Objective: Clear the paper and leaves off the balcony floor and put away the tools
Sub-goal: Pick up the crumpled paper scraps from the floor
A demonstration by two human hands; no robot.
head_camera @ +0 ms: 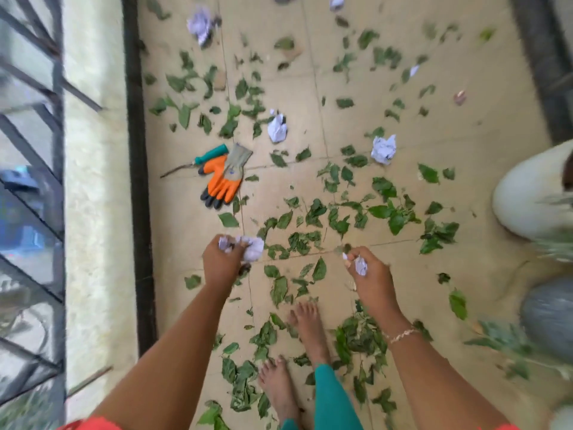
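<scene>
Green leaves (313, 212) are scattered all over the tan tiled balcony floor (434, 125). My left hand (221, 259) grips crumpled white paper balls (252, 248). My right hand (369, 274) holds a small crumpled paper scrap (360, 265). More crumpled paper lies on the floor: one ball (277, 128) in the middle, another (384, 148) to its right, a third (201, 24) at the far left. Orange and grey gloves (224, 178) lie beside a teal-handled tool (201, 161) near the left wall.
A low cream wall (96, 181) with a dark base strip and metal railing (37, 150) runs along the left. A pale round pot (533, 193) and a grey pot (548, 318) with plants stand at the right. My bare feet (307, 330) stand among the leaves.
</scene>
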